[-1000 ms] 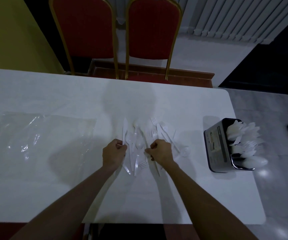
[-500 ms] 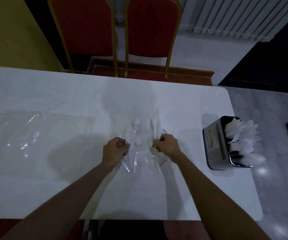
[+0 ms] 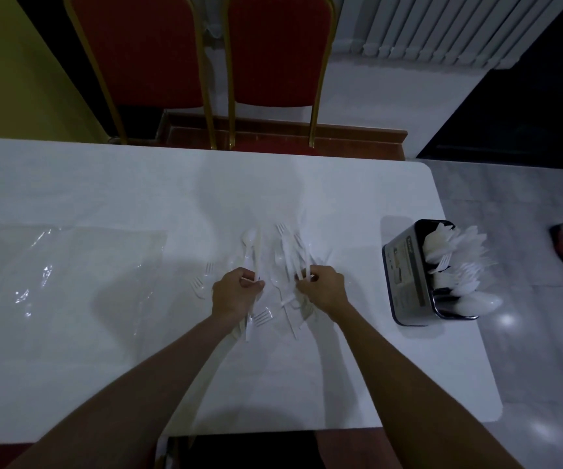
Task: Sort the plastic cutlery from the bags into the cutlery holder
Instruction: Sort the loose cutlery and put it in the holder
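Left hand: you are curling your left hand (image 3: 238, 292) round the handle of a spoon (image 3: 250, 236) and a second thin piece, with the bowl pointing far.
Right hand: your right hand (image 3: 324, 289) is gripping a bundle of forks (image 3: 288, 252) by the handles, tines pointing far.
Why held so: you seem to be splitting the kinds between your fists, so each lot can go into the holder in one drop.
Loose forks: a few loose forks (image 3: 198, 286) are lying flat on the counter (image 3: 138, 191), just beside your hands.
Cutlery holder: the cutlery holder (image 3: 403, 275) is standing at the right end, well apart from your hands and already bristling with white pieces. Which kind sits in which compartment is not showing.
Bag: the clear bag (image 3: 70, 265) is lying flat on the left.
Look: the cutlery is thin, pale and half-clear, blending into the white counter in the dim light.
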